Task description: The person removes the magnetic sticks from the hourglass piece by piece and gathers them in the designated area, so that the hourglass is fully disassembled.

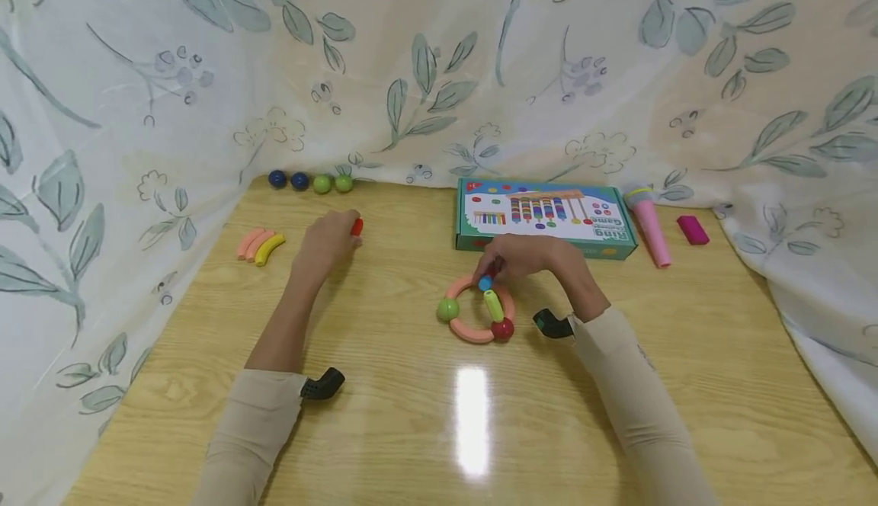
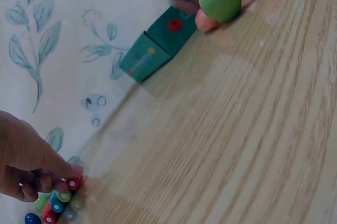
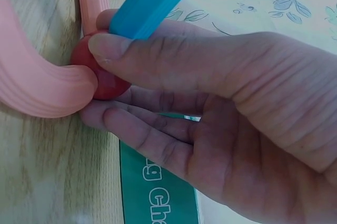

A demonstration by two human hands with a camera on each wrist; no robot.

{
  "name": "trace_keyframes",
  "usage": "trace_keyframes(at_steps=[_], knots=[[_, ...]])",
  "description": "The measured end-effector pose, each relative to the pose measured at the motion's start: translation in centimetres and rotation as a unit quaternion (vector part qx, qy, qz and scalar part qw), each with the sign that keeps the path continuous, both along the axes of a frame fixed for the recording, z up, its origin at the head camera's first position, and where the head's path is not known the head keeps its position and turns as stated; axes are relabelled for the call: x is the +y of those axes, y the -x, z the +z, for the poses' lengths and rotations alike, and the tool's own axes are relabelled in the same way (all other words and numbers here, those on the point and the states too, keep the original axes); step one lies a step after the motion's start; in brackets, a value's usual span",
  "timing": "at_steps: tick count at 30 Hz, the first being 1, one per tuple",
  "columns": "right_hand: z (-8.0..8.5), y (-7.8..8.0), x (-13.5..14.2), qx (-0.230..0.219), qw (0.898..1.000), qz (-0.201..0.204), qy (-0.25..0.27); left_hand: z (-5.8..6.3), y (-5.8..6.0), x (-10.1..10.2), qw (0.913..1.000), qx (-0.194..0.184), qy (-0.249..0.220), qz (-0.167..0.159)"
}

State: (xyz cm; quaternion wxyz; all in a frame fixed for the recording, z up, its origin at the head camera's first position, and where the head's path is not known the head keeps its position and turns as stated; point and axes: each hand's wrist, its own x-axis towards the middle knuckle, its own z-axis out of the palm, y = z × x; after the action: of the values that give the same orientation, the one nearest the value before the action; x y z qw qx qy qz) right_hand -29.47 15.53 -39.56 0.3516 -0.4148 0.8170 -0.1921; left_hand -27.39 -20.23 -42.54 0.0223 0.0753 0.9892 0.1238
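Observation:
My left hand (image 1: 328,241) is at the far left of the table, thumb and fingers pinching a red rod (image 2: 74,183). Several more short rods, including a blue rod (image 2: 57,203), lie beneath that hand. My right hand (image 1: 524,254) grips a red ball (image 3: 108,79) at the far side of a ring on the table. A blue rod (image 3: 152,6) rises from that ball between thumb and index finger. Salmon curved pieces (image 1: 471,331), a green ball (image 1: 448,309) and a nearer red ball (image 1: 503,329) form the ring. A yellow-green rod (image 1: 493,305) tilts up from the nearer ball.
Behind the ring lies a green game box (image 1: 545,220). A pink microphone (image 1: 650,228) and a magenta block (image 1: 693,230) are right of it. Dark blue balls (image 1: 277,179) and green balls (image 1: 322,184) line the back left, with a yellow curved piece (image 1: 269,249) nearer.

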Motion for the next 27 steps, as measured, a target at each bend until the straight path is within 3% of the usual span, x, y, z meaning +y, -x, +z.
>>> trace_keyframes(at_steps=[15, 20, 22, 24, 27], knots=[[0.3, -0.3, 0.1, -0.004, 1.000, -0.012, -0.013, 0.3, 0.1, -0.1, 0.9993, -0.023, -0.028, 0.013], [0.0, 0.0, 0.1, -0.004, 1.000, -0.003, -0.007, 0.9, -0.1, 0.4, 0.9992, -0.012, -0.038, 0.003], [0.0, 0.1, 0.1, -0.003, 1.000, 0.001, -0.003, 1.3, -0.2, 1.2, 0.9980, -0.010, -0.054, -0.031], [0.1, 0.1, 0.0, -0.007, 1.000, 0.000, -0.003, 1.8, -0.4, 2.5, 0.9931, -0.016, -0.075, -0.089], [0.3, 0.0, -0.1, -0.013, 1.000, -0.004, -0.005, 2.2, -1.1, 5.3, 0.9735, -0.028, -0.106, -0.201]])
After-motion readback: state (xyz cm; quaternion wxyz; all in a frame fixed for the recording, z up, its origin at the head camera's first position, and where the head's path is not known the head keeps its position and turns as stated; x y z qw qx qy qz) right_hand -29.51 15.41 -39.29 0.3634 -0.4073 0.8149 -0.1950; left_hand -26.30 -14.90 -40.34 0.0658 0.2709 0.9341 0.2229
